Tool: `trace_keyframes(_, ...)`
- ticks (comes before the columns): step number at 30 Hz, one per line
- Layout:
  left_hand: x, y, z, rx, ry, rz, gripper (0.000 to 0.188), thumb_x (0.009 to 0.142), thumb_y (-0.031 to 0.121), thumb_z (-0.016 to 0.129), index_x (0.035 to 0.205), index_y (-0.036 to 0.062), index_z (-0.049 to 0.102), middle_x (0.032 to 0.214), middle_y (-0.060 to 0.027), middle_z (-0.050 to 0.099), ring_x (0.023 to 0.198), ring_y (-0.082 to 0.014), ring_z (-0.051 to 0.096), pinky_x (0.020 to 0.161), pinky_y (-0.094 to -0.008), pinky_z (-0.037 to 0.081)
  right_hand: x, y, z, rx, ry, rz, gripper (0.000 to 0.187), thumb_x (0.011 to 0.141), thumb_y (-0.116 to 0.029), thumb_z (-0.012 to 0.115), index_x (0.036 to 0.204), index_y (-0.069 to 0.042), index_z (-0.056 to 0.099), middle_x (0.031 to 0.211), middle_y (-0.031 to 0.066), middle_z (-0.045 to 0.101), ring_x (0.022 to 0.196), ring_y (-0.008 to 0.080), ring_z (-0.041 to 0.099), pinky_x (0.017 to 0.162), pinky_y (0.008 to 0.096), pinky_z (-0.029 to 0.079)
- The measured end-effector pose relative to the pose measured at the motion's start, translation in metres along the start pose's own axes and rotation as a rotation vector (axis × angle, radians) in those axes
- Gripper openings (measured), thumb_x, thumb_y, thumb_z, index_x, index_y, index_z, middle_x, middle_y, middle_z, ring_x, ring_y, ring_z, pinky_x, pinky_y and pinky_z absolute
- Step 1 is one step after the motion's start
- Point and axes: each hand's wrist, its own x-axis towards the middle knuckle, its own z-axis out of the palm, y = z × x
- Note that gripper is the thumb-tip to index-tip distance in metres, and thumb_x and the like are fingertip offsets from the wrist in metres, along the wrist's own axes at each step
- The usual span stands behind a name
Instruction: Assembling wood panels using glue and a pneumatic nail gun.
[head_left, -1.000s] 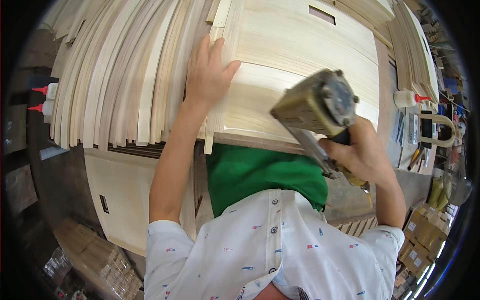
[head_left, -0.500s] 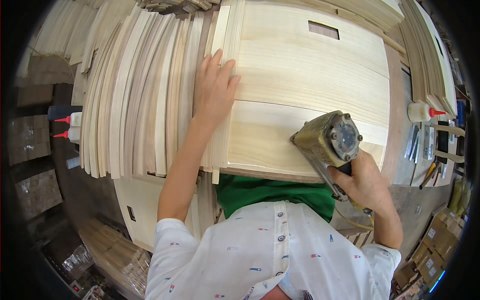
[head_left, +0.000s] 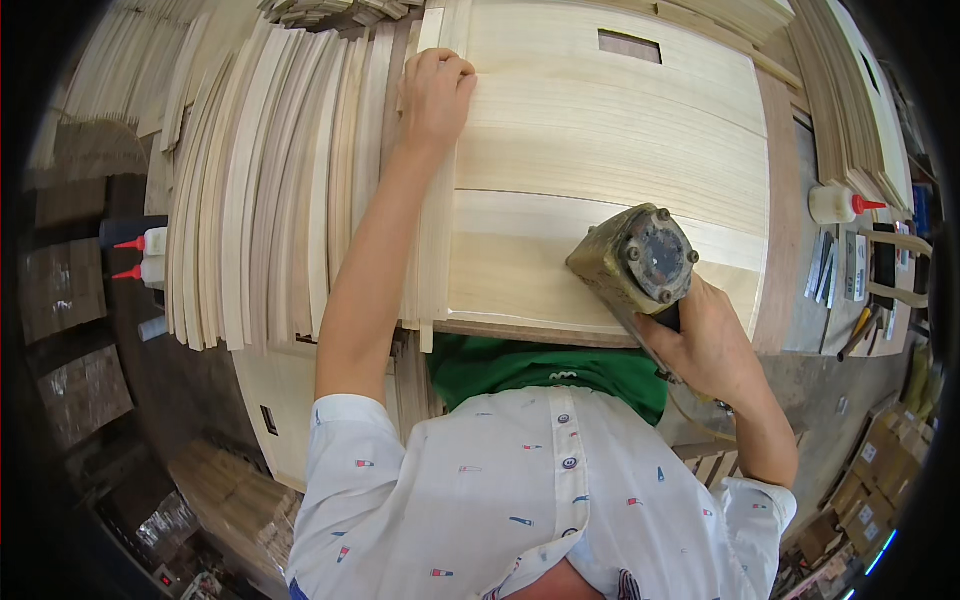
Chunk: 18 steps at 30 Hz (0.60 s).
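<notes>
My right hand (head_left: 712,338) is wrapped round the handle of a worn, brass-coloured air nail gun (head_left: 625,262). The gun is over the near part of a pale wooden panel (head_left: 590,130), which has a rectangular slot near its far edge. Whether its nose touches the wood is hidden. Along the panel's left edge run thin wooden strips (head_left: 436,240). My left hand (head_left: 437,100) is closed over these strips toward their far end, fingers bent and close together; the fingertips are partly hidden.
A row of stacked wooden slats (head_left: 275,190) fills the left side. More boards (head_left: 850,110) are stacked at the far right. A glue bottle (head_left: 832,205) with a red tip lies beside them, and other glue bottles (head_left: 154,241) are at the left edge.
My left hand has slid farther along the strips, and its spread fingers have curled in. The nail gun in my right hand has shifted slightly left and away from me.
</notes>
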Motion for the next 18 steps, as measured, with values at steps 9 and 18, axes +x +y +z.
trace_keyframes(9,0.0037,-0.0053,0.0043,-0.046,0.018,-0.008,0.008,0.082,0.015,0.065,0.086,0.0091,0.069,0.105,-0.0031,0.059,0.110,-0.0260,0.050,0.092,-0.0451,0.038,-0.0001,-0.0057,-0.0014,-0.004,0.009,0.045,0.035,0.079,-0.006,0.066,0.108,0.005,0.050,0.093,0.0259,0.063,0.087,0.0445,0.060,0.077,0.0449,0.049)
trace_keyframes(18,0.0006,-0.0049,0.0024,-0.030,0.007,-0.022,0.011,0.082,0.015,0.066,0.090,0.0091,0.070,0.107,-0.0057,0.060,0.111,-0.0275,0.050,0.094,-0.0450,0.038,0.0002,-0.0057,0.0012,-0.016,0.035,0.003,0.035,0.079,-0.007,0.067,0.108,0.004,0.051,0.092,0.0248,0.064,0.086,0.0434,0.060,0.077,0.0437,0.049)
